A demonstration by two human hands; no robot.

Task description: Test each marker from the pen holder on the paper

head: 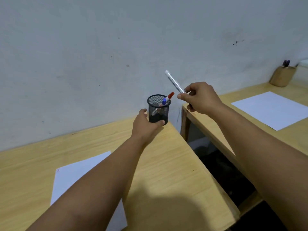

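At the counter (pixel 175 164) corner | left hand (pixel 144 125) steadies pen holder (pixel 158 108) | right hand (pixel 200 97) pinches light, stiff marker (pixel 175 81) near one end | paper (pixel 75 177) waits.

The pen holder (pixel 158 108) is black wire mesh, and the two markers standing in it carry a red cap (pixel 171 95) and a blue cap (pixel 164 101); the marker (pixel 175 82) in the right hand (pixel 199 97) is white to silvery along its barrel. The table (pixel 166 164) is pale yellow wood with a fine grain, and the paper (pixel 70 179) on it is white with small purple-blue marks at one corner. The wall (pixel 100 47) is off-white with dark specks, the second sheet (pixel 271 109) is plain white, and the far holder (pixel 282 76) is tan.
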